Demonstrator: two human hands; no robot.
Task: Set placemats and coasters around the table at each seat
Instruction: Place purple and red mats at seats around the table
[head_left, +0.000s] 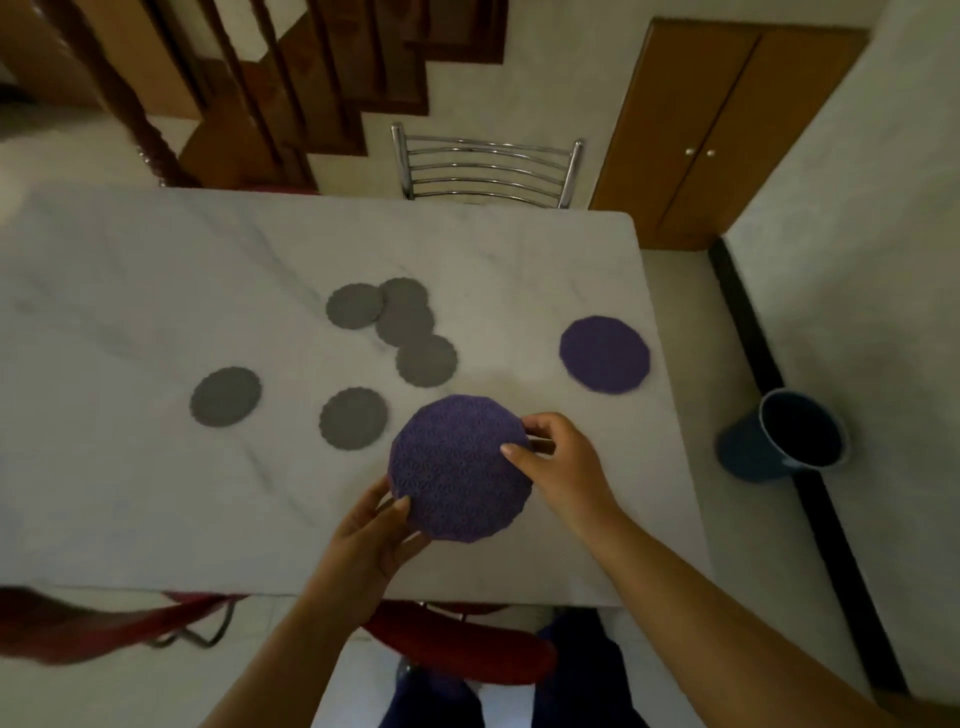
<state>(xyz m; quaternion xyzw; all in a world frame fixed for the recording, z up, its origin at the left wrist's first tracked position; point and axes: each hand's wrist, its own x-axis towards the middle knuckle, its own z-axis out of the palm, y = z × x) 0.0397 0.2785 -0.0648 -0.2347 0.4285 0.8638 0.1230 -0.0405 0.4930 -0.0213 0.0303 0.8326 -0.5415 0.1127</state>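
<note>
Gripping the purple placemat (460, 467), left hand (363, 540) at seven o'clock, right hand (563, 467) at three; no readable writing.

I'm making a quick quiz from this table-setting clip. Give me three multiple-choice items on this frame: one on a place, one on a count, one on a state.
1. Where does the loose purple placemat lie?
A. near the table's right edge
B. on the chair
C. under the grey coasters

2. How many grey coasters lie on the table?
A. three
B. six
C. nine

3. What state is the held purple placemat in?
A. flat and untouched
B. folded in half
C. gripped by both hands

Answers:
1. A, it lies alone by the right edge.
2. B, four cluster together and two lie apart.
3. C, the left hand and right hand pinch opposite edges.
</note>
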